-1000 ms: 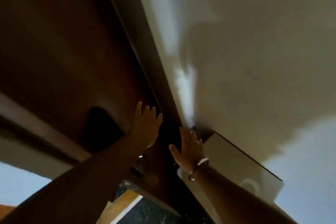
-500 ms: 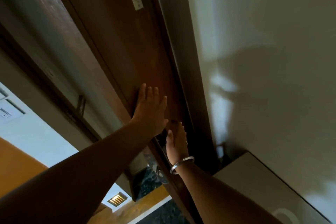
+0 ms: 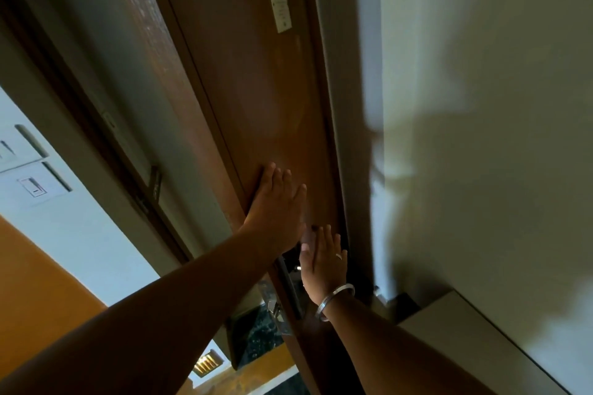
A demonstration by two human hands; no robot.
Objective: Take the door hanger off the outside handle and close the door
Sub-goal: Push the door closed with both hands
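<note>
Both hands lie flat on the inner face of the brown wooden door [image 3: 256, 99], seen from below w/ the camera tilted. The left hand [image 3: 277, 208] is pressed on the door near its free edge, fingers stretched out and close together, palm on the wood, gripping nothing. The right hand [image 3: 324, 263] is lower and just beside it, also spread flat w/ fingers straight, holding nothing; it has a ring on one finger and a metal bangle [image 3: 335, 300] on the wrist. This hand rests by the dark lock plate [image 3: 290, 279], which is partly covered by it. Below, on the door edge, a metal latch piece [image 3: 272, 305] is visible. The door is not fully shut: between its edge and the frame on the left, a gap shows the corridor w/ an orange wall [image 3: 41, 285], dark floor and a small lit vent [image 3: 207, 362]. A white paper notice [image 3: 279, 3] is stuck high on the door face. The door hanger I cannot see in this view, and the outside handle is hidden behind the door. At right is a pale wall [image 3: 481, 74] w/ shadows, and a beige cabinet top [image 3: 465, 330] near the right forearm.
</note>
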